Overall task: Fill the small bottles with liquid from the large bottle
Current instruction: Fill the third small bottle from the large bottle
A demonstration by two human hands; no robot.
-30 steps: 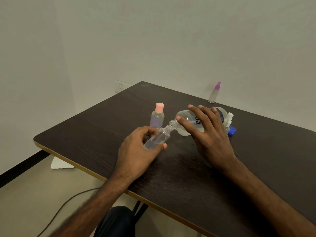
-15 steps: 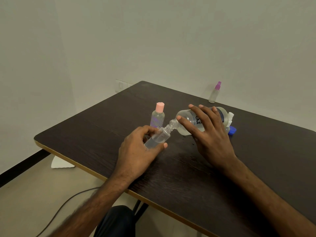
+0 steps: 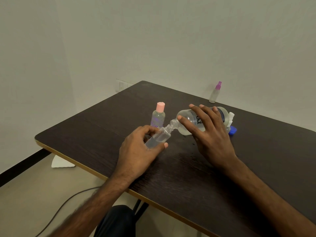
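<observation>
Large bottle: clear plastic with a dark label, the letters "re" showing between the fingers; tipped almost flat just above the tabletop, uncapped threaded neck pointing down-left, liquid pooled along the lower side.
Small bottle: clear, round-shouldered, capless; slanted below the large bottle's mouth, neck touching neck; clear liquid in the lower part.
Left hand: wrapped round the small bottle, thumb on the near side, fingers curled behind.
Right hand: draped over the large bottle, fingers spread and curved across the label, thumb by the shoulder.
Pink-capped bottle: upright, just left of the large bottle's neck; clear with purple print.
Blue cap: lying beside the large bottle's base.
White nozzle: behind the large bottle's base, partly hidden.
Purple-topped spray bottle: upright, well behind the large bottle.
</observation>
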